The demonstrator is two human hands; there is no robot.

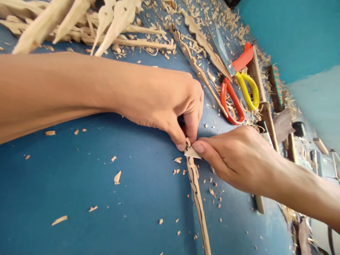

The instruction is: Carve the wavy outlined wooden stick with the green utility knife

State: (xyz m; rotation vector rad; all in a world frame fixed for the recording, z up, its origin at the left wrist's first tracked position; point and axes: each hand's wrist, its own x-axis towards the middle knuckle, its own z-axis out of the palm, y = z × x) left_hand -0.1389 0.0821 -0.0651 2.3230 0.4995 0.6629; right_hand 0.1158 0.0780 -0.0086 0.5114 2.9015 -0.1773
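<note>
A slim wooden stick [197, 197] with dark wavy lines drawn along it runs from the middle of the view down to the lower edge. My left hand [182, 105] pinches its upper end between thumb and fingers. In my right hand [236, 156] is a small knife, its pale pointed blade [193, 153] lying across the stick just below my left fingertips. My right thumb presses along the blade; the knife's handle is hidden in my fist. Small wood chips [177, 160] lie around the stick.
Carved wooden pieces [118, 21] are piled at the upper left. Scissors [232, 92] with red and yellow handles lie at the upper right, near another marked stick [200, 71]. Shavings [191, 5] cover the far part of the blue table [81, 184]. More tools lie along the right.
</note>
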